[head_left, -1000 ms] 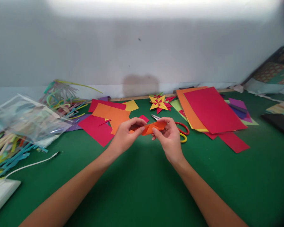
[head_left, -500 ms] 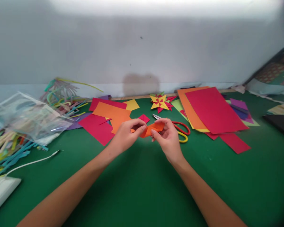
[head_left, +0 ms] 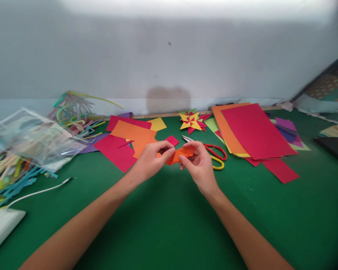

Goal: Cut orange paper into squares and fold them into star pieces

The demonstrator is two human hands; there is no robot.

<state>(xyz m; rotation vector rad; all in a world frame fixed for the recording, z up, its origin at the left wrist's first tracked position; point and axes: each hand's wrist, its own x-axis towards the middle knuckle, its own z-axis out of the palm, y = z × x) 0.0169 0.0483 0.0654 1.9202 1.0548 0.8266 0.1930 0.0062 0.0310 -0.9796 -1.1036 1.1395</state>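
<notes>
Between my two hands, above the green table, is a folded piece of orange paper (head_left: pixel 174 157). My left hand (head_left: pixel 154 157) pinches its left end between thumb and fingers. The right end is pinched in my right hand (head_left: pixel 198 159), with the fingers behind the paper and partly hidden. Just beyond the hands lies a small folded red paper square (head_left: pixel 172 141). A pair of scissors (head_left: pixel 218 152) with red and yellow handles lies behind and to the right of my right hand, partly covered by it. Farther back sits a folded yellow and red paper star (head_left: pixel 190 121).
Loose red and orange sheets (head_left: pixel 133 135) lie to the left, near a clear plastic bag (head_left: pixel 39 138) and many coloured strips (head_left: pixel 14 176). A white cable (head_left: pixel 42 193) runs to a white block (head_left: pixel 5 227). On the right are stacked red sheets (head_left: pixel 256 129) and a dark flat object (head_left: pixel 334 150).
The view has shifted very slightly. Both hands hold the orange paper in nearly the same pose as before.
</notes>
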